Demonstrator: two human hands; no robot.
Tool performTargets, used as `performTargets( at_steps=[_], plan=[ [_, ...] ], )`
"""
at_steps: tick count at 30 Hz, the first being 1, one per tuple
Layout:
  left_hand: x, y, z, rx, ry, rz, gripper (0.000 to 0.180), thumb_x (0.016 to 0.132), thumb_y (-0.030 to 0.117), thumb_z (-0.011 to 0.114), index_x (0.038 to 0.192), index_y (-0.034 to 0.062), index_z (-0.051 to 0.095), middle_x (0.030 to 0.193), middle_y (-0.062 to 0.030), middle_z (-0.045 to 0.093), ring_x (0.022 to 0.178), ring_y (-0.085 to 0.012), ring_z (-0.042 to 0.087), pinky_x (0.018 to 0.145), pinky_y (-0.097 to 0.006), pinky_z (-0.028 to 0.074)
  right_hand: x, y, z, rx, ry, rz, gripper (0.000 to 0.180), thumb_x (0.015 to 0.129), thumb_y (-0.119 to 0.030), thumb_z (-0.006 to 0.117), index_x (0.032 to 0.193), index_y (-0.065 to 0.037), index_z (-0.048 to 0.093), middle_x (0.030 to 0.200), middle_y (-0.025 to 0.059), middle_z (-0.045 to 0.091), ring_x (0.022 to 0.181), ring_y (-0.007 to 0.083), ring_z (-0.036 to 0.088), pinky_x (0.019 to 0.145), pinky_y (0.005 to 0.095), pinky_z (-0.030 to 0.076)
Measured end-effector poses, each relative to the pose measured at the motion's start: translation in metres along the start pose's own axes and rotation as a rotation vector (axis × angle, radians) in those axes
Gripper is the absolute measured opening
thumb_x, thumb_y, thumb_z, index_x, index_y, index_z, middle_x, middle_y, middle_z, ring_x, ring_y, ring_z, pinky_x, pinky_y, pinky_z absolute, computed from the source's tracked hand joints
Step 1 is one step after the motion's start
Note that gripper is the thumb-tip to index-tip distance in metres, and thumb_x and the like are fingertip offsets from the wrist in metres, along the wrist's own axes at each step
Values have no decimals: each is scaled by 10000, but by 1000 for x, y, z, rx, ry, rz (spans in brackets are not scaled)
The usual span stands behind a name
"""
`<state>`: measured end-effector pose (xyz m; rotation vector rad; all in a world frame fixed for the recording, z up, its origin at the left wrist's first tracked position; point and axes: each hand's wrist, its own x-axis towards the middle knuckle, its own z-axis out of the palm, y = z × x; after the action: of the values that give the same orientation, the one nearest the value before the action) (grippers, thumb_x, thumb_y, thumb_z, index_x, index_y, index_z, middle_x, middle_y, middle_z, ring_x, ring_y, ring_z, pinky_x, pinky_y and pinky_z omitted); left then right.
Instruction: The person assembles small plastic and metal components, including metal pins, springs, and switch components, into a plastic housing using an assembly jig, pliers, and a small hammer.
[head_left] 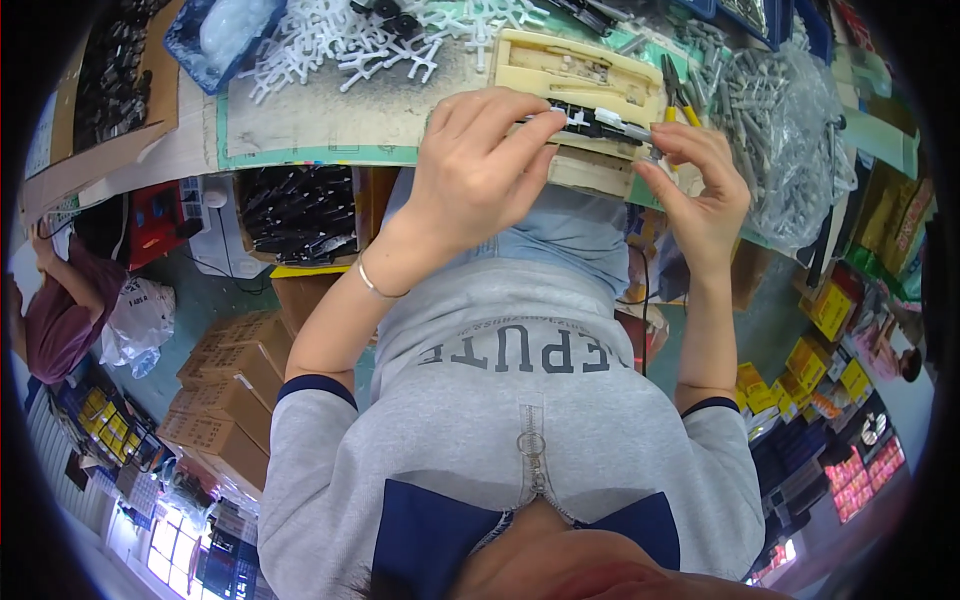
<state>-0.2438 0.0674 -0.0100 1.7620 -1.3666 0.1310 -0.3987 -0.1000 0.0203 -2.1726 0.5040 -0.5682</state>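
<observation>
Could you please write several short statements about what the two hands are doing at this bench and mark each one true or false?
1. Both hands hold one slim black-and-white part. True.
2. The left hand wears a thick glove. False: it is bare, with a thin bracelet at the wrist.
3. A cream plastic jig lies beyond the hands. True.
4. The right hand grips yellow-handled pliers. False: the pliers lie on the bench.
5. White cross-shaped pieces are piled on the bench. True.

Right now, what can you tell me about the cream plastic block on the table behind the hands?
The cream block looks like moulded plastic, long and flat, with grooves and slots cut into its top. It lies flat on the worn work mat, slightly slanted. A row of small black parts sits along its front edge. The left hand covers its near side; yellow-handled pliers lie beside it.
</observation>
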Motion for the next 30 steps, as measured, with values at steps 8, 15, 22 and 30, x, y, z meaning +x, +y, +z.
performTargets(
  at_steps=[8,15,22,30],
  plan=[
    [-11,-10,23,229,-55,101,244,728,138,681,971,110,669,1021,-10,614,942,-163,584,810,-325,371,1,23,9,-67,-80,-73,260,644,-56,793,892,-55,716,956,46,699,955,205,583,863,333,445],
    [-14,-11,35,257,25,88,277,720,182,692,997,174,690,1056,10,595,903,-143,558,769,-312,344,7,22,5,-272,-180,-179,229,683,-131,778,900,-84,720,984,53,687,978,230,576,895,364,416],
    [-13,-6,33,271,-34,71,320,735,189,715,1054,162,697,1082,-30,581,908,-167,561,807,-292,332,-3,21,5,-481,-74,-140,262,710,-155,761,960,-102,704,1047,44,631,1019,253,550,889,369,405],
    [39,-39,8,237,17,11,281,737,25,620,1015,55,628,1047,-91,596,820,-236,603,665,-352,448,12,19,-7,-74,161,-8,231,769,-18,652,1000,-32,641,1069,111,613,1028,251,556,910,339,417]
  ],
)
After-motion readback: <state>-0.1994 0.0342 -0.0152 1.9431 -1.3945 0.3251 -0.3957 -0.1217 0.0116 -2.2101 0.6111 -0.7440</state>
